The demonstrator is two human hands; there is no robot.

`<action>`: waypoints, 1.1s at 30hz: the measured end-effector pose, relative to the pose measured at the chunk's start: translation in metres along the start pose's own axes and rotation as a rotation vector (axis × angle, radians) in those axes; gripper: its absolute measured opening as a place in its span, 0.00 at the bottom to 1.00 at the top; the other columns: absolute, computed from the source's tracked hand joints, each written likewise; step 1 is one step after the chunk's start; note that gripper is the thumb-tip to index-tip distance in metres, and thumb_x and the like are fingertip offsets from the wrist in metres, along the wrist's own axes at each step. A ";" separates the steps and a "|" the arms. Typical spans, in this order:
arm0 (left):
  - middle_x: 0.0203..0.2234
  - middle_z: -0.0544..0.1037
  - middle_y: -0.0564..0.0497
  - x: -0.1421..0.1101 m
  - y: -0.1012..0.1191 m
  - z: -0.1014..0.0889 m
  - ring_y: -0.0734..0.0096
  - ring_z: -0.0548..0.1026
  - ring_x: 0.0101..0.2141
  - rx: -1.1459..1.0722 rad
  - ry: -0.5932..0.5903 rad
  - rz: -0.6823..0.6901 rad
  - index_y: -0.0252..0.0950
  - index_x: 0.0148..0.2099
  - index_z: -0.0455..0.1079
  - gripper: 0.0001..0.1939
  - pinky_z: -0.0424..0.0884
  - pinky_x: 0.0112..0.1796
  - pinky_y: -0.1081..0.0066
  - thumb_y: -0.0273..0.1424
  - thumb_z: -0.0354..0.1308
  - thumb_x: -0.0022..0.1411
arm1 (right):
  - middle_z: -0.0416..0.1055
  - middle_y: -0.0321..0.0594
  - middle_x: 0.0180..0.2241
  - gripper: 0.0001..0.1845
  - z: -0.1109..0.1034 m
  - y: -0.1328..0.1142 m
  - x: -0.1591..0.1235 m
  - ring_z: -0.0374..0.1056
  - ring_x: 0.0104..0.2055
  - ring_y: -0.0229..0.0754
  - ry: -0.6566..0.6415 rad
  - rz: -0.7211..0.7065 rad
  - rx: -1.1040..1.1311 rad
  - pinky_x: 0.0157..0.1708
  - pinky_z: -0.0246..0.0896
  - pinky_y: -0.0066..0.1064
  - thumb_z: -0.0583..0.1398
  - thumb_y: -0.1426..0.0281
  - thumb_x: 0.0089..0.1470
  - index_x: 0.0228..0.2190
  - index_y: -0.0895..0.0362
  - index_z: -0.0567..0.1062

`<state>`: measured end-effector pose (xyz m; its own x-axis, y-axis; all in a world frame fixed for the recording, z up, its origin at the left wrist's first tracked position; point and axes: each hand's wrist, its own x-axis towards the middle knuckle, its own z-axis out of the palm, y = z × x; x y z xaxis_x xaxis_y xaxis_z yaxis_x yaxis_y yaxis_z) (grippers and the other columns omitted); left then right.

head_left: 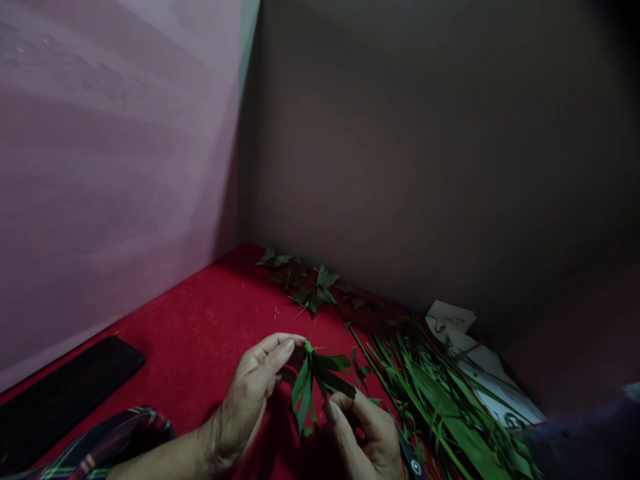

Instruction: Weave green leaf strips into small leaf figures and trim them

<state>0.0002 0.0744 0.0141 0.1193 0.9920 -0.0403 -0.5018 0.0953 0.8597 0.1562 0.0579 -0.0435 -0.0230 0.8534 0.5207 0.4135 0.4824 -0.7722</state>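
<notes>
My left hand (255,380) pinches the knotted top of a small green leaf figure (313,373) between thumb and fingertips. Several leaf strips fan out downward from that knot. My right hand (367,433) is closed, thumb against fingers, at the tip of one of the strips on the right side. Next to the right hand lies a dark pair of scissors (414,463) with a visible pivot screw, partly hidden by the hand and leaves. A heap of long green leaves (440,400) spreads to the right of my right hand.
Several folded leaf pieces (320,290) lie near the back of the red tabletop (200,320). White papers (453,317) sit behind the leaf heap. A flat black object (75,393) rests at left. A pink wall (115,167) and a dark wall (400,147) meet behind the table.
</notes>
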 end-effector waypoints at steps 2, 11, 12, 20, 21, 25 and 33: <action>0.31 0.77 0.48 0.001 -0.002 -0.002 0.66 0.72 0.34 0.043 0.010 0.020 0.34 0.37 0.74 0.09 0.67 0.38 0.71 0.33 0.56 0.58 | 0.54 0.30 0.15 0.15 0.000 0.000 0.000 0.51 0.16 0.33 -0.003 -0.001 0.012 0.15 0.46 0.24 0.54 0.65 0.55 0.19 0.56 0.66; 0.29 0.76 0.52 -0.001 -0.002 -0.004 0.74 0.71 0.28 0.076 0.036 0.040 0.37 0.37 0.73 0.07 0.67 0.33 0.76 0.29 0.62 0.53 | 0.60 0.31 0.16 0.14 -0.004 -0.003 0.002 0.56 0.17 0.33 -0.066 -0.007 0.073 0.18 0.48 0.25 0.54 0.65 0.55 0.20 0.56 0.67; 0.29 0.76 0.52 -0.001 -0.001 -0.003 0.75 0.71 0.28 0.075 0.030 0.041 0.37 0.37 0.72 0.07 0.67 0.33 0.76 0.29 0.62 0.53 | 0.60 0.32 0.16 0.14 -0.004 -0.003 0.002 0.56 0.17 0.33 -0.062 -0.021 0.065 0.18 0.49 0.25 0.54 0.65 0.55 0.20 0.56 0.67; 0.29 0.77 0.49 -0.002 -0.002 -0.005 0.73 0.72 0.28 0.114 -0.009 -0.023 0.35 0.36 0.72 0.08 0.68 0.29 0.75 0.32 0.62 0.53 | 0.62 0.33 0.17 0.13 0.000 0.002 -0.002 0.59 0.18 0.34 -0.041 -0.032 0.056 0.18 0.51 0.24 0.55 0.66 0.54 0.21 0.57 0.70; 0.29 0.78 0.48 -0.001 -0.002 -0.005 0.73 0.72 0.28 0.106 -0.011 -0.028 0.35 0.36 0.72 0.08 0.68 0.29 0.75 0.32 0.62 0.53 | 0.62 0.34 0.18 0.13 0.000 0.001 -0.002 0.59 0.18 0.34 -0.048 -0.003 0.074 0.18 0.52 0.24 0.55 0.65 0.54 0.22 0.57 0.70; 0.26 0.78 0.49 0.002 -0.002 -0.004 0.75 0.72 0.24 0.021 -0.008 -0.082 0.33 0.35 0.71 0.08 0.67 0.27 0.76 0.31 0.63 0.52 | 0.66 0.35 0.18 0.16 -0.003 -0.005 0.001 0.61 0.18 0.35 -0.068 0.178 0.230 0.17 0.53 0.24 0.51 0.59 0.57 0.31 0.57 0.71; 0.26 0.77 0.51 0.003 -0.011 -0.007 0.73 0.74 0.26 0.070 -0.004 -0.163 0.34 0.34 0.72 0.08 0.69 0.31 0.73 0.30 0.64 0.50 | 0.68 0.38 0.25 0.28 -0.004 -0.003 0.008 0.64 0.22 0.35 -0.218 0.369 0.634 0.20 0.57 0.24 0.53 0.47 0.51 0.38 0.58 0.68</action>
<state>-0.0001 0.0769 0.0005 0.1981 0.9634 -0.1805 -0.4145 0.2492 0.8753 0.1582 0.0623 -0.0362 -0.1909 0.9692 0.1555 -0.1711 0.1232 -0.9775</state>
